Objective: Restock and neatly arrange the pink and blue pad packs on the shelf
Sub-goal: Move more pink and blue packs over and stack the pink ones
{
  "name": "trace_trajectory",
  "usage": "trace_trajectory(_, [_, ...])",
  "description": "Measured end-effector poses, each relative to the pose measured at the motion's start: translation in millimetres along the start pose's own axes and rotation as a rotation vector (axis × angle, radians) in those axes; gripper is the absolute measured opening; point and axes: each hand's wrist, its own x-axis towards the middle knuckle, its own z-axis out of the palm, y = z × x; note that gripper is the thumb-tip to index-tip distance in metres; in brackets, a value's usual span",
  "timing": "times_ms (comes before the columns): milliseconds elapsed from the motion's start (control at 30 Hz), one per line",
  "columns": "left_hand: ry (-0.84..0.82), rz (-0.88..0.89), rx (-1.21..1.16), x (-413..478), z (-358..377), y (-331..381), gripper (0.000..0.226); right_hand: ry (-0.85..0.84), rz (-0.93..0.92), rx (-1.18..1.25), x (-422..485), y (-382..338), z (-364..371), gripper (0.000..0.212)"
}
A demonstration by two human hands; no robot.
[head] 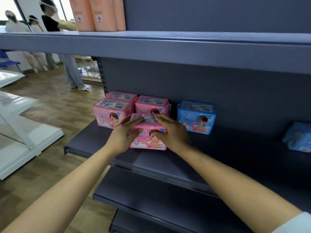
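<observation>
A tall slate-grey metal shelving unit (218,91) fills most of the view from here, with its upper board (151,46) running across at head height and its middle shelf (227,148) below, at arm's reach. To the left spreads a brown wood-pattern floor (55,101), where a white metal rack (25,132) sits by the edge and three people (50,22) stand well back. Tall peach-coloured wrapped rolls (94,14) stand on the upper board. At the left end of the middle shelf are three pink plastic pad packs: a front-left pink pack (109,115), a rear pink pack (121,96) behind it, and a right-hand pink pack (151,103) beside them. Apart to the right, a light-blue plastic pad pack (196,116) stands upright near the back panel. A second blue pack (299,138) lies tilted at the far right, partly cut off. In front of the pink group stands a fourth pink pack with a cartoon girl (148,140), its base seemingly on the shelf. The left hand (122,137) grips its left side, fingers over the top and thumb on the front. The right hand (173,133) clasps the right side likewise.
</observation>
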Motion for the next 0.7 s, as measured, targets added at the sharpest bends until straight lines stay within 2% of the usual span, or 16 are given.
trace_trajectory(233, [0.051,-0.011,0.019,23.7,-1.8,-14.2,0.046,0.11,-0.053,-0.006,21.2,4.2,7.8,0.058])
trace_trajectory(433, [0.015,-0.003,0.024,26.7,-11.5,-34.9,0.075,0.135,-0.046,-0.016,24.8,4.7,18.4,0.062])
trace_trajectory(700, [-0.036,0.058,-0.017,22.4,-38.3,-56.4,0.068,0.125,0.072,-0.016,16.7,-22.3,36.6,0.07])
